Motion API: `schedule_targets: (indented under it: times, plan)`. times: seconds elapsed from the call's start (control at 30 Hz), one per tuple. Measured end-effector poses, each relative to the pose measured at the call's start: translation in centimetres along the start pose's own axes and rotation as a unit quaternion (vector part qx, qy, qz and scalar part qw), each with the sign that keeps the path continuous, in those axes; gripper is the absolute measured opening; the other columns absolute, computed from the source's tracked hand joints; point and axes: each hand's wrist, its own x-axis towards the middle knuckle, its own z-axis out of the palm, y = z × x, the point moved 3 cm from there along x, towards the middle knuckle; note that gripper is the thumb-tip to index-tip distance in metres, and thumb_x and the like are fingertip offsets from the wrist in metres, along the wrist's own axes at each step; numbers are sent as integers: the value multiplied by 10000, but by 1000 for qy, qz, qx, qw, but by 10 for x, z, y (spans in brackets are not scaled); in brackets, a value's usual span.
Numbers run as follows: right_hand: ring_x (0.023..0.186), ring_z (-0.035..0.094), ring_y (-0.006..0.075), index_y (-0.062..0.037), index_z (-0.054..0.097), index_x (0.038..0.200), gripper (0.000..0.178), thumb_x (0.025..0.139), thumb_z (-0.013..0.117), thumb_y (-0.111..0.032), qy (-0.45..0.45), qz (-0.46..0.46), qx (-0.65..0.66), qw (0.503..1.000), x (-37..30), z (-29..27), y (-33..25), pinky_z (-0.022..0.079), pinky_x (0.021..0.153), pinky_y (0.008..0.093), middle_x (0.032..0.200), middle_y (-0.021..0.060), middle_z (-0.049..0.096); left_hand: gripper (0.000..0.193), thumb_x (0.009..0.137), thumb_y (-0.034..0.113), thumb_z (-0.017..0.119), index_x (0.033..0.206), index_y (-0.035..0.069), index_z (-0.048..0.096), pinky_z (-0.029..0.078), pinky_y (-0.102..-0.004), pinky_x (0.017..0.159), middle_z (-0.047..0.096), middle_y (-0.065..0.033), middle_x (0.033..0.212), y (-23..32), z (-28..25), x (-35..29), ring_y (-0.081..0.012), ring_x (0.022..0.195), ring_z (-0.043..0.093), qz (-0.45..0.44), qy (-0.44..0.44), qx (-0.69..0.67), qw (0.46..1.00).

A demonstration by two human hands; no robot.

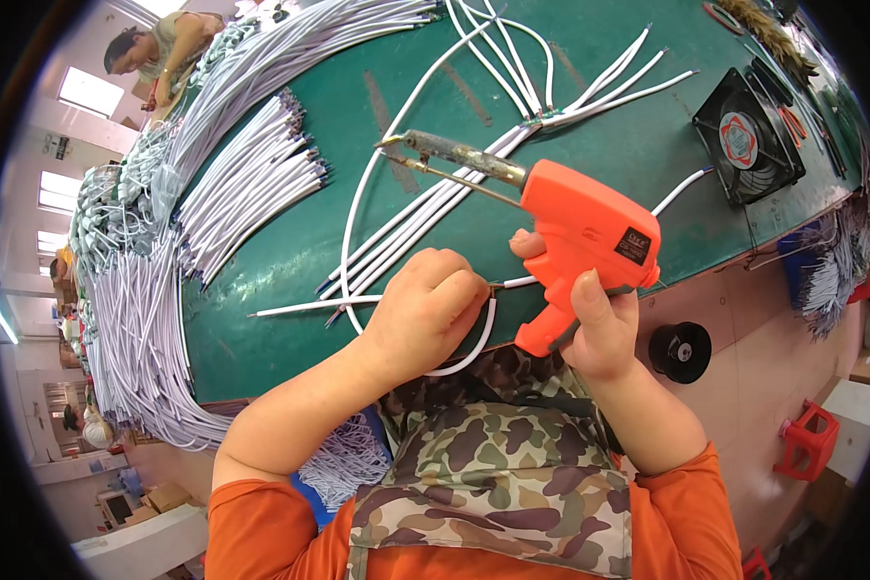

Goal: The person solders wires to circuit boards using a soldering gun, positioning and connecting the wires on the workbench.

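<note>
My right hand [604, 333] grips an orange soldering gun [585, 213] by its handle. The gun's metal barrel and thin solder guide tube point to the upper left, above the green tabletop [271, 333]. Low over the table's near edge, my left hand [425, 309] is closed in a pinch on a white cable [478, 338]; the cable's exposed end shows beside the fingertips. Another white cable piece [522, 282] meets that spot from the right, partly behind the gun. Several cut white cables [425, 217] lie in a loose bunch beyond my left hand.
Bundles of white cables [135, 319] cover the table's left side, with a shorter pile [256, 184] beside them. A black fan [749, 135] stands at the right edge. Below are a black spool [681, 353] and a red stool [807, 440]. Another person [169, 48] works at the far left.
</note>
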Motion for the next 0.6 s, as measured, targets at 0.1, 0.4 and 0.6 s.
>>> schedule_targets:
  times: [0.1,0.4,0.6]
  plan:
    - [1108,615,194,20,558,1285,448,983,594,-308,-16,0,11,1000,1,5,1,499,925,339,1226,135,646,220,744,-51,718,898,20,579,453,-402,613,568,-113,800,1,0,2,-309,711,565,11,17,-9,1000]
    - [1170,591,228,26,499,1355,460,991,586,-241,-32,16,13,999,-2,9,4,472,1015,388,1258,155,618,272,700,-11,737,862,43,525,417,-413,510,509,-103,740,3,3,2,-311,602,527,26,0,29,999]
    - [1176,589,232,27,501,1351,468,990,590,-256,-40,11,3,999,-1,8,4,469,1020,396,1259,156,617,235,716,-3,744,880,40,582,438,-418,616,549,-93,802,1,-4,-2,-308,707,546,42,-15,41,998]
